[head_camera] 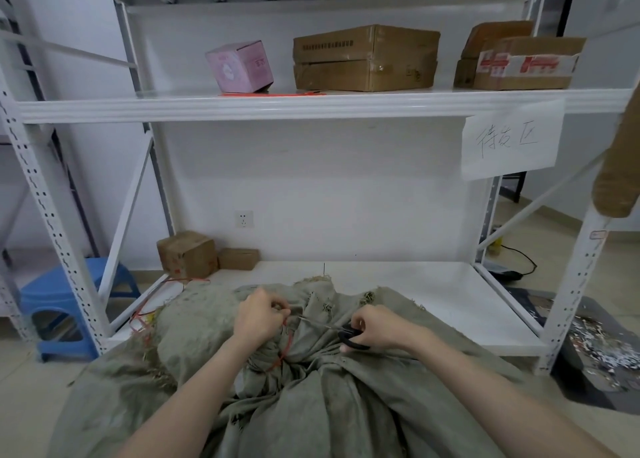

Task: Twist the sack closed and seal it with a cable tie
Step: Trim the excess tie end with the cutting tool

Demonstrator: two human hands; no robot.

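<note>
The sack (311, 388) lies on the floor against the rack (311, 106), its neck bunched. A red tie (285, 348) circles that neck. The left hand (258, 317) pinches the tie's tail in closed fingers. The right hand (375, 329) grips scissors (349, 334), whose blades point at the tail, just beside the left fingers.

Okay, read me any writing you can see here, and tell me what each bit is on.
"待发区": handwritten on the white paper sign taped to the shelf edge.
Pink box: print too blurred to read.
Large cardboard box: a dark row of print, too small.
Red-and-white tape on the right-hand box: unreadable.
</note>
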